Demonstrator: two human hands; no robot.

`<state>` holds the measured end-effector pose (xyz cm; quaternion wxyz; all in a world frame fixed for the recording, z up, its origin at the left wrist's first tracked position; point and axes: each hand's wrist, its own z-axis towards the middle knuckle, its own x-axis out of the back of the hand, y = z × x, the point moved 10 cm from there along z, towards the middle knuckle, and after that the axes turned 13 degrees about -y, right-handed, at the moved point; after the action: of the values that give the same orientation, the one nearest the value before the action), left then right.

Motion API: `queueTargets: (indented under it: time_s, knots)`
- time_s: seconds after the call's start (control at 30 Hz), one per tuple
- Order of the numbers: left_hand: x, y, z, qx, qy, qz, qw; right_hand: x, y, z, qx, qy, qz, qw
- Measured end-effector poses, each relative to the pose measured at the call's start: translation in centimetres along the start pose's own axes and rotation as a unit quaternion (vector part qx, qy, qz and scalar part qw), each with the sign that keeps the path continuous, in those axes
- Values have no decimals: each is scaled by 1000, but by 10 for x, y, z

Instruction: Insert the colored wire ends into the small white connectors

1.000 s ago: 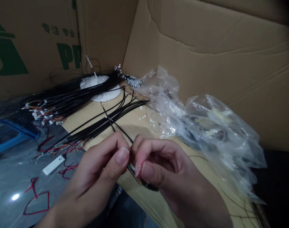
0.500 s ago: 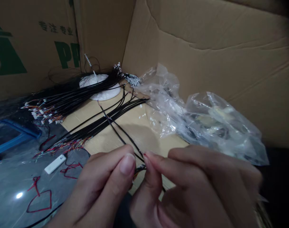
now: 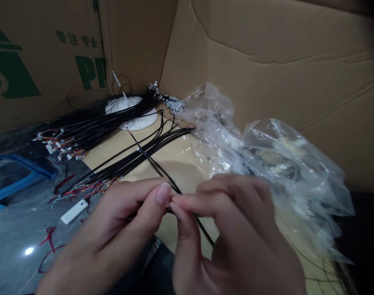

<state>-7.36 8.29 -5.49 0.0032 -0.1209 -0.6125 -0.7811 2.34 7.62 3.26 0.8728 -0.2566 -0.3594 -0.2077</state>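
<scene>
Cardboard walls rise at the back. Left of the flat cardboard, a white tag lies on a gray sheet. Bunches of black wires lie on the cardboard. Just above it, the fingers of the left hand and right hand pinch one black wire tight. A clear plastic bag sits to the cardboard's right.
</scene>
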Motion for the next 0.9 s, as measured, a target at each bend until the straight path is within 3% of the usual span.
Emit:
queueTargets:
  time_s: [0.07, 0.1, 0.2, 0.27, 0.37, 0.43, 0.6, 0.73, 0.8, 0.9]
  knots:
    - [-1, 4, 8, -1, -47, 9, 999, -16, 27, 4, -72, -98, 170, 978]
    - [-1, 6, 10, -5, -59, 19, 998, -27, 40, 2, -123, -144, 257, 948]
    - [-1, 15, 13, -38, -85, 57, 994, -61, 57, -11, -240, -256, 463, 814]
    - [1, 23, 12, -69, -84, 103, 989, -71, 58, -15, -268, -275, 541, 748]
    - [1, 34, 10, -113, -91, 172, 974, -75, 58, -18, -275, -284, 574, 717]
    - [-1, 39, 9, -135, -110, 210, 962, -75, 60, -20, -279, -289, 557, 726]
    - [-8, 38, 5, -149, -173, 269, 936, -62, 67, -18, -266, -278, 438, 812]
    - [-9, 38, 3, -157, -192, 287, 925, -66, 61, -16, -261, -304, 417, 816]
    - [-9, 40, 3, -165, -185, 279, 928, -62, 59, -11, -252, -271, 394, 842]
    - [-4, 37, 2, -159, -149, 236, 947, -34, 51, -1, -189, -146, 310, 920]
